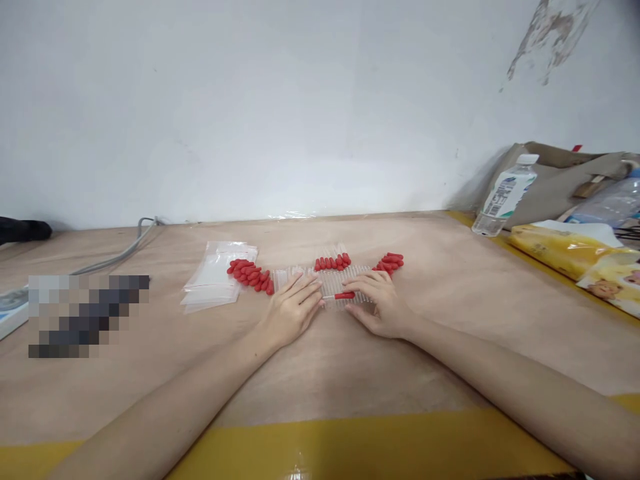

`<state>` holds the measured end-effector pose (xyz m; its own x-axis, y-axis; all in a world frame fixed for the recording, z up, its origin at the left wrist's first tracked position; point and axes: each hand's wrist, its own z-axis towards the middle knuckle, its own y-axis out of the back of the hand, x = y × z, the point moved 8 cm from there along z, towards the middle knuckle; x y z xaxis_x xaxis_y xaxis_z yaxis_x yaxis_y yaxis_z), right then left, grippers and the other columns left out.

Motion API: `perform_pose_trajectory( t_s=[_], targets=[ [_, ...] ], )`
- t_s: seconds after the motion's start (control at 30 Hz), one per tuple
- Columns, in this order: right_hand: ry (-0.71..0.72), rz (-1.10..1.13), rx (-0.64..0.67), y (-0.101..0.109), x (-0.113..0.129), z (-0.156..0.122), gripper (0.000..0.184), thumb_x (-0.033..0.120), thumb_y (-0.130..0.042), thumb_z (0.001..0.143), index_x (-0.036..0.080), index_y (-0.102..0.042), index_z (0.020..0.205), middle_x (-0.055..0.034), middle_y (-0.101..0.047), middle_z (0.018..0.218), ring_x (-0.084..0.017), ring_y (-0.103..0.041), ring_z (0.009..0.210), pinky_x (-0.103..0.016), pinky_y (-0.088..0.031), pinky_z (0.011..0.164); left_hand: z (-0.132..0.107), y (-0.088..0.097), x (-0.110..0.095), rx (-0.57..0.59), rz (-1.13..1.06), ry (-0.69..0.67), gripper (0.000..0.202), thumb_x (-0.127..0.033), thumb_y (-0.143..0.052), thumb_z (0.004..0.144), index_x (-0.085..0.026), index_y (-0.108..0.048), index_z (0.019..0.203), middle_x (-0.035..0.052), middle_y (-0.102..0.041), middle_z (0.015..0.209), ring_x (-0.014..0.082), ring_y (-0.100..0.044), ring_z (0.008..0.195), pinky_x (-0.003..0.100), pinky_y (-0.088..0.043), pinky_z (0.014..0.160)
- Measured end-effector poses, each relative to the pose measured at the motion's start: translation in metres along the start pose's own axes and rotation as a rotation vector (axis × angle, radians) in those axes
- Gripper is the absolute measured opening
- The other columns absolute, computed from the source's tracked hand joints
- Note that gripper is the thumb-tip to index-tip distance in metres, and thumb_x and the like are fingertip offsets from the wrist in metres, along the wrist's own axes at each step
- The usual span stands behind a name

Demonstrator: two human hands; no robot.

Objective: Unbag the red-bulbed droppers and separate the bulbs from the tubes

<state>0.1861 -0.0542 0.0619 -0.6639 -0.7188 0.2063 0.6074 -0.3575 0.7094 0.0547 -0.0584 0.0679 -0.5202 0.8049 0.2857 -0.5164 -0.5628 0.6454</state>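
A row of clear droppers (333, 283) with red rubber bulbs lies on the table, between and beneath my hands. My left hand (295, 308) rests over the left part of the row, fingers stretched out. Bent fingers and a separate thumb give my right hand (377, 303) an open shape at the row's right side. One red bulb (344, 295) lies crosswise on the row, close to my right fingertips; its clear tube points toward my left fingertips. More red bulbs cluster at the left (250, 275), back (333, 262) and right (390, 262). My hands hide part of the tubes.
Flat clear plastic bags (220, 273) are stacked left of the droppers. A grey cable (120, 257) and a blurred-out dark object (90, 317) lie farther left. At the right stand a water bottle (505, 197), a grey bag (555, 177) and a yellow packet (560, 250). A wall borders the back.
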Motion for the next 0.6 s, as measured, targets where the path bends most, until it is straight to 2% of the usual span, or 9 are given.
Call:
perform_pose_trajectory(
  t_s=[0.1, 0.27, 0.33, 0.6],
  targets=[
    [0.084, -0.105, 0.006, -0.008, 0.010, 0.001, 0.028, 0.034, -0.054, 0.081, 0.017, -0.059, 0.104, -0.0090, -0.060, 0.109, -0.022, -0.051, 0.099, -0.039, -0.036, 0.084, 0.000, -0.001, -0.005, -0.003, -0.032, -0.008, 0.015, -0.016, -0.052, 0.083, -0.012, -0.061, 0.094, 0.0082, -0.067, 0.101, 0.0212, -0.057, 0.105, 0.041, -0.044, 0.096],
    [0.224, -0.177, -0.022, -0.014, 0.023, 0.001, 0.017, 0.024, -0.048, 0.087, 0.016, -0.063, 0.086, -0.0045, -0.066, 0.082, -0.016, -0.054, 0.083, -0.033, -0.040, 0.078, 0.000, -0.001, -0.011, 0.047, -0.140, -0.002, 0.011, -0.014, -0.050, 0.084, -0.014, -0.060, 0.087, 0.0037, -0.069, 0.087, 0.0183, -0.059, 0.102, 0.042, -0.038, 0.102],
    [0.277, -0.164, -0.010, -0.014, 0.026, -0.001, 0.016, 0.023, -0.049, 0.086, 0.016, -0.063, 0.081, -0.0039, -0.065, 0.078, -0.015, -0.054, 0.078, -0.031, -0.042, 0.074, -0.001, 0.000, -0.012, 0.066, -0.204, -0.004, 0.012, -0.012, -0.048, 0.084, -0.014, -0.060, 0.084, 0.0029, -0.068, 0.083, 0.0167, -0.059, 0.101, 0.043, -0.036, 0.104],
    [0.380, -0.158, -0.077, -0.004, 0.037, -0.008, 0.010, 0.016, -0.054, 0.082, 0.013, -0.063, 0.085, -0.0048, -0.066, 0.083, -0.016, -0.055, 0.082, -0.030, -0.047, 0.072, -0.006, 0.002, -0.012, 0.044, -0.371, -0.014, 0.011, -0.010, -0.048, 0.083, -0.012, -0.059, 0.086, 0.0060, -0.067, 0.086, 0.0147, -0.061, 0.095, 0.039, -0.041, 0.101]
  ],
)
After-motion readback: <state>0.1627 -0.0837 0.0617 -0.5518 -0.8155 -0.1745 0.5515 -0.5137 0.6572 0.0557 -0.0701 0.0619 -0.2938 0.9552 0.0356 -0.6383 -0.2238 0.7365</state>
